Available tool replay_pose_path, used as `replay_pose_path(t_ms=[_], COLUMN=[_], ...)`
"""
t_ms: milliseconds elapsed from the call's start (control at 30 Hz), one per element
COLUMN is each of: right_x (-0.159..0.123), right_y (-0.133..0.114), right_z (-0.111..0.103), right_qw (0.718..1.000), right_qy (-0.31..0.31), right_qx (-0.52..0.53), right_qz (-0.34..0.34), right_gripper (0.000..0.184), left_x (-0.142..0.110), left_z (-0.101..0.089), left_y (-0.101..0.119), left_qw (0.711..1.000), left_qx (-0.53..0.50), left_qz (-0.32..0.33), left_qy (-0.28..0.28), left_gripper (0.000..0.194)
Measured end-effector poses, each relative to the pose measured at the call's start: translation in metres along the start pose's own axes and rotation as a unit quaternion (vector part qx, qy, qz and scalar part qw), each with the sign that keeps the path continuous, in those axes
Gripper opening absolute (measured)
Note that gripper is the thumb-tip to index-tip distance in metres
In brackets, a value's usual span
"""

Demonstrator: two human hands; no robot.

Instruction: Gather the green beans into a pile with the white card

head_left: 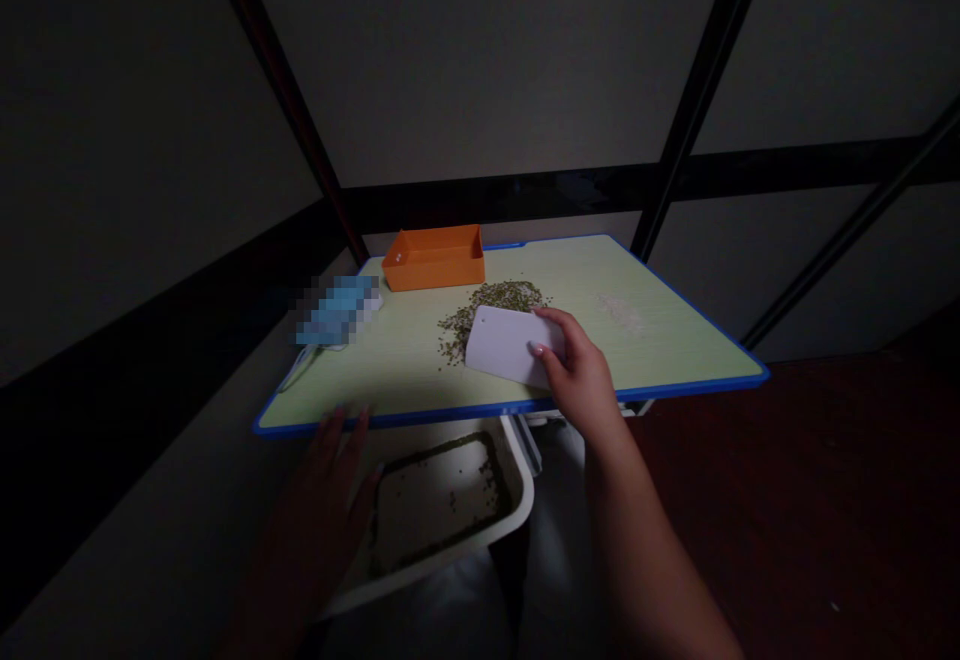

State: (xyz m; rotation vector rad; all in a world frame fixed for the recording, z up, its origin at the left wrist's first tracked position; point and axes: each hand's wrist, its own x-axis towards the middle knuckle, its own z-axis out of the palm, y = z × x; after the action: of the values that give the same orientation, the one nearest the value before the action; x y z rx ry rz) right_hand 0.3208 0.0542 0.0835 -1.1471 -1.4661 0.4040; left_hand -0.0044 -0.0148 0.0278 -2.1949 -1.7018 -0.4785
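My right hand point(585, 370) grips a flat white plastic scraper point(502, 342) by its right end, thumb on the near face. The scraper leans at the near side of a spread pile of small green beans point(508, 294), with pale grains among them. It hides part of the pile. My left hand point(319, 500) is low and in shadow at the table's front edge, fingers stretched out, holding nothing. Beside it, below the tabletop, is a white tub point(521, 485) with scattered beans on its floor. I cannot tell whether the hand touches the tub.
An orange open box point(435, 272) stands at the back left of the pale green, blue-edged table point(675, 350). A blurred blue item point(337, 310) with a cord point(292, 370) lies at the left edge. A thin patch of whitish grains point(621, 313) lies on the right. Wall panels point(495, 70) rise behind.
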Motion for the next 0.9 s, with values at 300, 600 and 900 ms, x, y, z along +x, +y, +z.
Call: replay_pose_path(t_ms=[300, 600, 900], right_x=[-0.0004, -0.0011, -0.0017], right_y=[-0.0007, 0.0002, -0.0012], right_z=[0.0016, 0.0079, 0.0078], right_qw=[1.0, 1.0, 1.0], right_qy=[0.008, 0.012, 0.0], right_qx=[-0.016, -0.014, 0.0], right_qz=[0.01, -0.002, -0.004], right_gripper=[0.044, 0.043, 0.043], left_x=[-0.001, -0.0001, -0.0008], left_z=[0.0, -0.0008, 0.0001], left_y=[0.0017, 0.0018, 0.0014], left_qw=[1.0, 1.0, 1.0], left_qx=[0.011, -0.001, 0.003], left_qz=[-0.004, -0.003, 0.003], left_qy=[0.005, -0.001, 0.0], left_gripper=[0.061, 0.062, 0.061])
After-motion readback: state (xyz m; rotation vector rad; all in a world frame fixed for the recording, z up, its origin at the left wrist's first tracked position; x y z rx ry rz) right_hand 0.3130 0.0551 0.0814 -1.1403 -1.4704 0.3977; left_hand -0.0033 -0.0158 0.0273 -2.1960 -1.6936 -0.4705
